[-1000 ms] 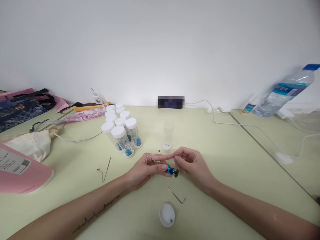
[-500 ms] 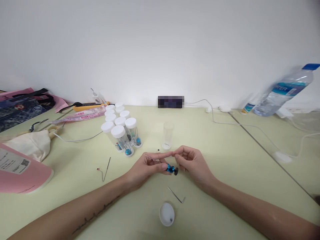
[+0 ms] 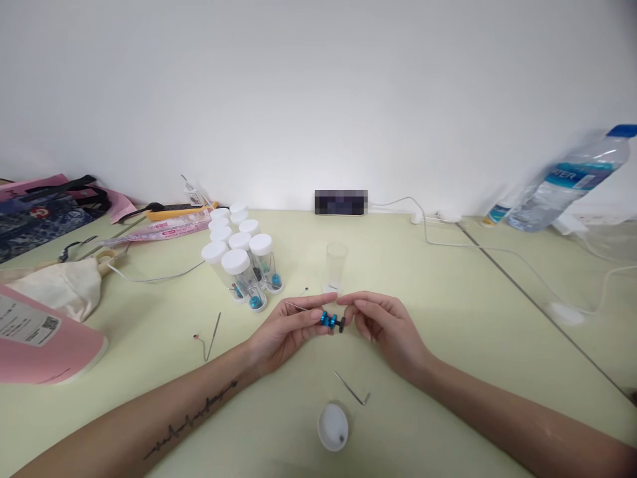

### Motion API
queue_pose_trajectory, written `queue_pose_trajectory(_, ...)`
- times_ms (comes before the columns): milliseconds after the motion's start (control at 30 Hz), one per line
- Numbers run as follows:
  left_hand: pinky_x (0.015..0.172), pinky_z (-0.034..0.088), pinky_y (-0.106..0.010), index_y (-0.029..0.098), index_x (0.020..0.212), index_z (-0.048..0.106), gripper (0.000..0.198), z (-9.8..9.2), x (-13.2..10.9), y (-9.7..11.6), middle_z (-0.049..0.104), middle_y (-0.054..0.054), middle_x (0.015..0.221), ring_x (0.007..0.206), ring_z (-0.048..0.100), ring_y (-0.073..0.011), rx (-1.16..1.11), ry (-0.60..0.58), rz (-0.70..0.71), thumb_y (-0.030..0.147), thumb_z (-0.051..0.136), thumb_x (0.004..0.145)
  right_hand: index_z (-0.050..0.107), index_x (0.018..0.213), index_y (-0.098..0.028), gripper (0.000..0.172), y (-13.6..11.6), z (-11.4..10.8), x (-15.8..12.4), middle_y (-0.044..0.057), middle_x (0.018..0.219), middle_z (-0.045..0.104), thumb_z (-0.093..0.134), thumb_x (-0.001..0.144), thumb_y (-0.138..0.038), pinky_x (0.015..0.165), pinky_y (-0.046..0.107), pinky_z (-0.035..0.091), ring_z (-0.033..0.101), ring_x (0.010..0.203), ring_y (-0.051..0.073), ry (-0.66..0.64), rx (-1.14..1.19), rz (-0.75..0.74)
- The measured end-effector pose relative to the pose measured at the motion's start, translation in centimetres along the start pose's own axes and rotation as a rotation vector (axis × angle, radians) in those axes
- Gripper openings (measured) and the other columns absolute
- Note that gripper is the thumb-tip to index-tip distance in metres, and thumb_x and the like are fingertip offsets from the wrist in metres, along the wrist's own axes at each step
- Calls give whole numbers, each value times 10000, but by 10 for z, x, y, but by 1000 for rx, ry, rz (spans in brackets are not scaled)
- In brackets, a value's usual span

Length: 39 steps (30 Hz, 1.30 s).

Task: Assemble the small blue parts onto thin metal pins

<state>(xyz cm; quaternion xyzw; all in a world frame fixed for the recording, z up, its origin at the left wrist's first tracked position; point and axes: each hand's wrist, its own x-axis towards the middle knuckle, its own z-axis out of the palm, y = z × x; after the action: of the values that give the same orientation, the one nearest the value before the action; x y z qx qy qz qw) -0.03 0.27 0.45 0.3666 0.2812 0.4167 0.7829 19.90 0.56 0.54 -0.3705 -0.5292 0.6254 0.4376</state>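
My left hand (image 3: 281, 332) pinches a small blue metal fitting (image 3: 327, 320) with a black knob (image 3: 342, 324) on its right end. A thin metal wire rises from behind my left fingers, partly hidden by them. Just right of the knob is my right hand (image 3: 385, 325), its index finger stretched toward my left fingertip and the other fingers curled. I cannot see anything held there. Behind both hands stands a clear uncapped tube (image 3: 336, 264). Nearer me lie an L-shaped hex key (image 3: 352, 389) and an upturned white cap (image 3: 332, 427) with a tiny dark piece inside.
Several white-capped tubes (image 3: 239, 262) with blue parts inside stand at left. A bent wire (image 3: 209, 342) with a red tip lies near my left forearm. There is a pink cup (image 3: 50, 338) at far left, and a water bottle (image 3: 567, 182) leans on the wall at right.
The blue fitting and my left hand have shifted slightly left and up, turning a little. My right index finger has straightened, away from its pinch at my left fingertip.
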Motion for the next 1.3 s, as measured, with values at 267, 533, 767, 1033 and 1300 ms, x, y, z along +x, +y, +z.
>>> queue_pose_trajectory(267,833,489,-231,120,1132,641,378,1,0,1,732,-62,846,791,661,-122,6,19,-13,167,676,759,663,906,-157,247,-2,0,-1,35,685,614,481,895,-324,488,248,261,354,488,95,8,41,-4)
queue_pose_trajectory(533,873,471,-241,122,1143,632,401,-2,1,-1,726,-86,938,819,668,-128,7,76,7,163,690,749,480,667,-176,348,2,4,-1,-43,561,479,486,911,-424,464,215,224,313,451,69,54,-85,-40)
queue_pose_trajectory(767,886,459,-230,115,1121,642,381,0,1,0,725,-90,952,850,657,-124,-16,136,51,165,693,747,544,1038,-222,241,-2,10,-6,4,822,539,493,902,-415,454,215,308,361,469,68,-13,-192,-88)
queue_pose_trajectory(1033,839,480,-237,122,1104,654,402,0,2,1,728,-93,918,813,663,-131,-26,214,66,175,725,712,614,1115,-208,359,-3,8,-7,31,842,573,387,944,-427,504,243,369,396,488,84,-15,-243,-124)
queue_pose_trajectory(1300,826,482,-208,125,1102,652,375,-1,2,-1,728,-77,907,801,660,-111,-24,208,65,166,706,733,572,1163,-218,375,-1,8,-6,24,849,580,347,957,-435,474,229,336,404,481,79,12,-182,-97)
